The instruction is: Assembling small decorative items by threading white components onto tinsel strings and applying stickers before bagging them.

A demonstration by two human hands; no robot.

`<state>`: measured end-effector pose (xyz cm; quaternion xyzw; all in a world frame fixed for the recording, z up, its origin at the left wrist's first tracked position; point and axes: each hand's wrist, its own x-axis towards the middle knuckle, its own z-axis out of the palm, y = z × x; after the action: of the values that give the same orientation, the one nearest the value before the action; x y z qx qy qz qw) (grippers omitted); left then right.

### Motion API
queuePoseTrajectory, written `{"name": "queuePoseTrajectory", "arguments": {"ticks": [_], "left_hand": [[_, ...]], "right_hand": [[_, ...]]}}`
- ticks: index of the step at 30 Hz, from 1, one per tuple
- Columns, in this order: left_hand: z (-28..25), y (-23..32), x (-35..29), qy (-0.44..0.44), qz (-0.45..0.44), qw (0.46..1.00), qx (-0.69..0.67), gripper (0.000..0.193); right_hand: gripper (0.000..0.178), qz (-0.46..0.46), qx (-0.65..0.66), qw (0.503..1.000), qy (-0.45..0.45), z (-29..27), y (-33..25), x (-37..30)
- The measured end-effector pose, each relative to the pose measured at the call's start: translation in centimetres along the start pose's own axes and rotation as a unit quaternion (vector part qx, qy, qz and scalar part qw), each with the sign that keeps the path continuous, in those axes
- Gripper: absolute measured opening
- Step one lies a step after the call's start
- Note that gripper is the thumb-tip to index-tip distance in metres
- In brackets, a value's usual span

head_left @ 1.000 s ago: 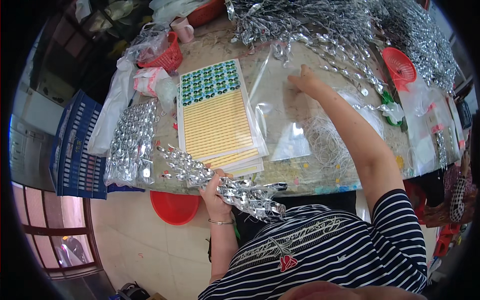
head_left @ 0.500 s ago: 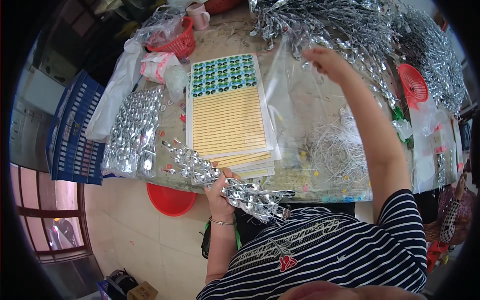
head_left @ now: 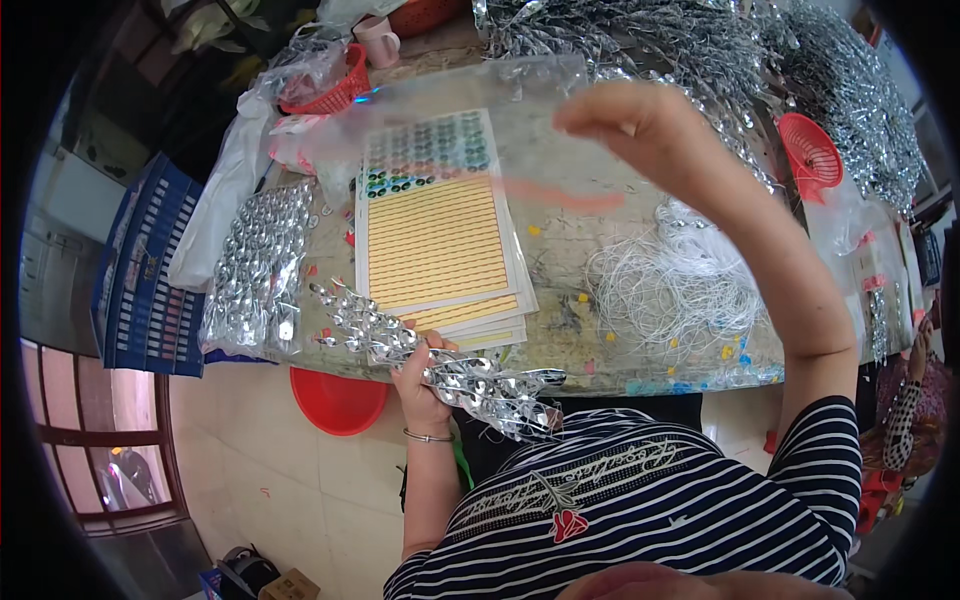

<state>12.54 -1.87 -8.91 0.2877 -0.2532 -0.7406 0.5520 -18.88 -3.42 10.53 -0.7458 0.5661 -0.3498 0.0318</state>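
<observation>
My left hand (head_left: 424, 385) is wrapped round a bundle of shiny silver twisted strands (head_left: 485, 390), held slantwise at the table's near edge in front of my striped shirt. My right hand (head_left: 635, 115) is raised over the table, its fingers together and blurred, at the edge of a clear plastic bag (head_left: 530, 80). The bag stretches leftward in the air, over the top of a stack of printed sheets (head_left: 435, 245). Through its film the round green stickers on the top sheet look hazy. Wavy yellow lines fill the lower part of that sheet.
Packed silver twists (head_left: 258, 265) lie at left beside a blue plastic crate (head_left: 155, 265). A tangle of white string (head_left: 675, 280) lies right of the sheets. Silver strands (head_left: 640, 35) are heaped at the back. Red baskets (head_left: 810, 155), a pink mug (head_left: 378, 42) and a red basin (head_left: 338, 400) stand around.
My right hand has drawn the clear bag up and leftward from the table's middle, so it now spreads over the sheets. My left hand still grips the silver bundle.
</observation>
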Motion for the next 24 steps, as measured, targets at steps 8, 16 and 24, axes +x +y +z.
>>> {"name": "queuePoseTrajectory", "arguments": {"ticks": [8,16,24], "left_hand": [[-0.6,-0.2,0.4,-0.032,-0.010,0.999,-0.018,0.040],[-0.9,-0.1,0.4,-0.012,-0.013,1.000,-0.006,0.037],[-0.9,-0.2,0.7,-0.037,-0.040,0.998,-0.022,0.037]], "right_hand": [[0.020,0.298,0.172,0.936,-0.072,7.9,9.7,-11.0],[0.037,0.025,-0.159,0.986,-0.044,8.2,7.6,-12.1],[0.033,0.115,-0.031,0.985,-0.122,12.4,4.4,-13.7]]}}
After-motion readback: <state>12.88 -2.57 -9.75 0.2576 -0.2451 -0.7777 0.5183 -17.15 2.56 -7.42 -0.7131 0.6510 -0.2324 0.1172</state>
